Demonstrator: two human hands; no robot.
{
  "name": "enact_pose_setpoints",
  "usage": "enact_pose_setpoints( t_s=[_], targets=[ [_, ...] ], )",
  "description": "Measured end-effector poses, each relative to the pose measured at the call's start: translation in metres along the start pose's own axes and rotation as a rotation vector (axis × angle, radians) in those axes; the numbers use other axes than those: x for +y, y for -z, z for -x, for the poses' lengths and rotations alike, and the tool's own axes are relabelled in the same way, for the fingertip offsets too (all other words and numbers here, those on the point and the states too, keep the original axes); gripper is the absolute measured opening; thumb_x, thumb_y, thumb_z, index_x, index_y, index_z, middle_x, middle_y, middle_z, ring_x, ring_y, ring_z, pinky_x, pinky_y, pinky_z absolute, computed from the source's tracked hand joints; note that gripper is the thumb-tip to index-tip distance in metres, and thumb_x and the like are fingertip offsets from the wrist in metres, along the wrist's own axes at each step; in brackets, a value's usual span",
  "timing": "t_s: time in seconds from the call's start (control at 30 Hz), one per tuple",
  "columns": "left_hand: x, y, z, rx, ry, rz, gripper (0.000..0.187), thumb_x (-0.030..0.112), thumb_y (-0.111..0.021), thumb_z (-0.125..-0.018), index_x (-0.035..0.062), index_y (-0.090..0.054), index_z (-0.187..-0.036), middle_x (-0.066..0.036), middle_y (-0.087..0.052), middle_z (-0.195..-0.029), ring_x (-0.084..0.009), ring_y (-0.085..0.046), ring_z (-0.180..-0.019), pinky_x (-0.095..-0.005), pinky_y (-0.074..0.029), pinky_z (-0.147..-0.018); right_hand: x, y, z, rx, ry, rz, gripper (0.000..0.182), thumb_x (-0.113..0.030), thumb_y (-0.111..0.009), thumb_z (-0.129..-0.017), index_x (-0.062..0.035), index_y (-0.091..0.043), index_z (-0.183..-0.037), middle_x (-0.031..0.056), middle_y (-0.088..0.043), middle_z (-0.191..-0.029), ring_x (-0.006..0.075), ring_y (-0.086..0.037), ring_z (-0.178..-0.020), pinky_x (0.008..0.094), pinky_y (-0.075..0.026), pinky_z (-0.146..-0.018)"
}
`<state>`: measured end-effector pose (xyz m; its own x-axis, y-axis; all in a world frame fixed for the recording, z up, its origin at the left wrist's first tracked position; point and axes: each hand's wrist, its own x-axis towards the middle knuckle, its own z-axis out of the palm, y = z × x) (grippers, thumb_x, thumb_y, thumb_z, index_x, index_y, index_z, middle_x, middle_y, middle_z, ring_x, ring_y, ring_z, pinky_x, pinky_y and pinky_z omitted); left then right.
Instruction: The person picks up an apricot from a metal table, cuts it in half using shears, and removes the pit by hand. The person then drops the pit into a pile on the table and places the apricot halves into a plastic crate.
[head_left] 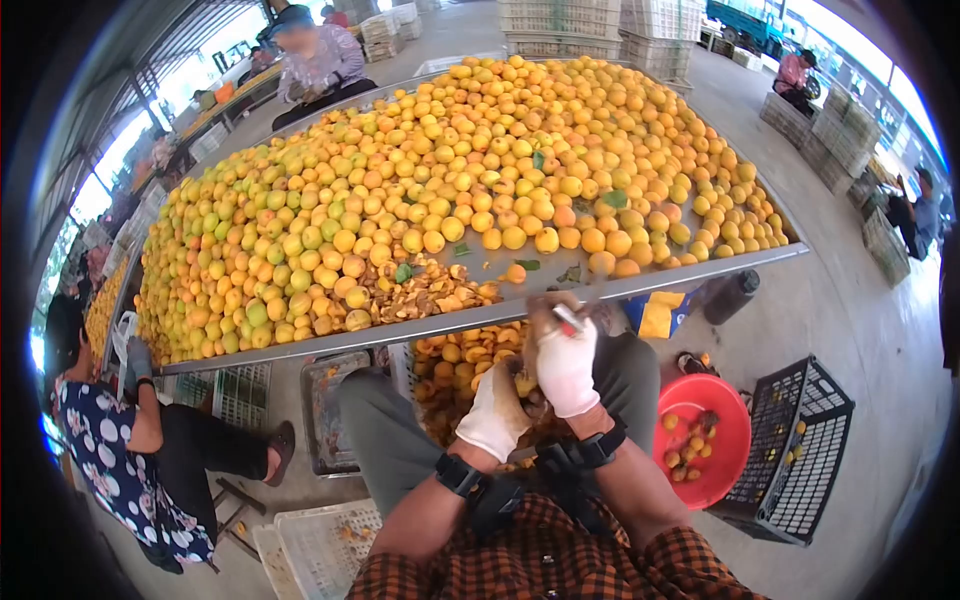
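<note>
Both hands wear white gloves with soiled fingers. My right hand (566,355) is raised just below the front edge of the metal table (640,284), its fingers closed round a small tool with a reddish part (567,318). Lower and to the left, my left hand (497,408) is curled over the crate between my knees; what its fingers hold is too blurred to name. Orange fruit pieces (455,362) fill that crate. A large heap of yellow-orange fruit (430,170) covers the table, with scraps (425,292) near its front edge.
To the right stand a red basin (727,440) with some fruit, a black crate (790,450) and a dark bottle (733,297). A pale crate (325,550) is at lower left. A co-worker (110,440) sits at the left; another person (318,62) sits behind the table.
</note>
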<state>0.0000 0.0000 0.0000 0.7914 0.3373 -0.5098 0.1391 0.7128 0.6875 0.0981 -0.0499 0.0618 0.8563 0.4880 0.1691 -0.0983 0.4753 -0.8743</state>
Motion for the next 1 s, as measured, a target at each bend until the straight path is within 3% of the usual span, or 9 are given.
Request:
enact_pose_setpoints(
  t_s=[0.1, 0.17, 0.2, 0.43, 0.5, 0.7, 0.73, 0.8, 1.0],
  targets=[
    [-0.003, -0.037, 0.012, 0.273, -0.828, -1.123, 0.03, 0.005, -0.049, -0.09, 0.0034, -0.051, -0.119, -0.005, -0.06, -0.095, -0.012, -0.061, -0.078, -0.0246, -0.051, -0.057, -0.027, 0.017, -0.01, 0.143, -0.309, -0.333, 0.009, -0.017, -0.057, -0.092, -0.009, -0.056, -0.089, -0.0056, -0.038, -0.054, 0.0051, -0.036, -0.041, 0.023, -0.027, -0.038],
    [0.021, -0.05, 0.025, 0.168, -0.258, 0.1, 0.022, 0.007, -0.044, -0.092, 0.0024, -0.055, -0.111, -0.003, -0.058, -0.089, -0.0096, -0.058, -0.071, -0.0233, -0.048, -0.053, -0.022, 0.014, -0.015, 0.196, -0.422, -0.513, 0.013, -0.021, -0.056, -0.093, -0.0083, -0.055, -0.089, -0.0061, -0.031, -0.052, 0.0061, -0.027, -0.038, 0.0237, -0.022, -0.036],
    [0.024, -0.042, 0.025, 0.2, -0.655, -0.652, 0.022, 0.012, -0.043, -0.094, 0.0019, -0.056, -0.108, -0.004, -0.058, -0.091, -0.0094, -0.056, -0.071, -0.0232, -0.047, -0.054, -0.019, 0.011, -0.015, 0.196, -0.421, -0.525, 0.013, -0.021, -0.056, -0.093, -0.0083, -0.055, -0.089, -0.0061, -0.031, -0.052, 0.0061, -0.027, -0.038, 0.0237, -0.022, -0.036],
    [0.018, -0.04, 0.021, 0.311, -0.455, -0.09, 0.028, 0.017, -0.052, -0.089, -0.0018, -0.054, -0.11, -0.011, -0.06, -0.104, -0.0227, -0.059, -0.09, -0.031, -0.05, -0.073, -0.031, -0.003, -0.006, -0.03, -0.393, -0.486, 0.015, -0.022, -0.058, -0.093, -0.0076, -0.054, -0.091, -0.0059, -0.032, -0.051, 0.0058, -0.026, -0.037, 0.0238, -0.021, -0.036],
    [0.006, -0.023, 0.01, 0.288, -0.9, -0.897, 0.039, 0.019, -0.06, -0.081, -0.0031, -0.052, -0.113, -0.019, -0.06, -0.109, -0.0351, -0.057, -0.101, -0.0378, -0.048, -0.082, -0.03, -0.009, -0.003, -0.025, -0.285, -0.189, 0.012, -0.017, -0.057, -0.092, -0.0072, -0.052, -0.088, -0.0057, -0.035, -0.051, 0.0052, -0.029, -0.036, 0.0252, -0.024, -0.034],
    [-0.007, -0.017, -0.021, 0.429, -0.836, -1.223, 0.016, 0.012, -0.049, -0.092, 0.0005, -0.059, -0.095, -0.005, -0.062, -0.083, -0.0157, -0.059, -0.082, -0.03, -0.048, -0.072, -0.015, -0.023, 0.017, 0.028, 0.091, 0.146, 0.008, -0.003, -0.063, -0.086, -0.0015, -0.059, -0.092, 0.0, -0.057, -0.079, 0.0063, -0.05, -0.077, 0.0231, -0.042, -0.068],
    [-0.003, -0.02, -0.024, 0.434, -0.851, -1.218, 0.016, 0.012, -0.049, -0.092, 0.0005, -0.059, -0.095, -0.005, -0.062, -0.083, -0.0157, -0.059, -0.082, -0.03, -0.048, -0.072, -0.009, -0.025, 0.016, 0.05, 0.129, 0.168, 0.007, -0.004, -0.063, -0.086, -0.0018, -0.058, -0.09, -0.0009, -0.056, -0.076, 0.0055, -0.05, -0.073, 0.0226, -0.041, -0.064],
    [0.001, -0.025, -0.023, 0.256, -0.502, 0.224, 0.018, 0.015, -0.05, -0.093, 0.0005, -0.06, -0.094, -0.004, -0.062, -0.085, -0.0142, -0.059, -0.079, -0.0288, -0.047, -0.069, -0.007, -0.024, 0.01, 0.094, 0.021, 0.073, 0.007, -0.009, -0.062, -0.089, -0.0035, -0.057, -0.088, -0.0027, -0.052, -0.069, 0.0049, -0.047, -0.061, 0.0223, -0.039, -0.053],
    [0.062, -0.033, 0.021, 0.184, -0.301, -0.019, 0.045, 0.041, -0.031, -0.1, 0.0062, -0.06, -0.096, -0.004, -0.06, -0.078, -0.0119, -0.053, -0.061, -0.0243, -0.041, -0.049, -0.025, -0.014, -0.022, 0.081, -0.399, -0.435, 0.018, -0.025, -0.057, -0.093, -0.0098, -0.052, -0.086, -0.0059, -0.03, -0.049, 0.0071, -0.024, -0.036, 0.0246, -0.02, -0.035]
  ],
)
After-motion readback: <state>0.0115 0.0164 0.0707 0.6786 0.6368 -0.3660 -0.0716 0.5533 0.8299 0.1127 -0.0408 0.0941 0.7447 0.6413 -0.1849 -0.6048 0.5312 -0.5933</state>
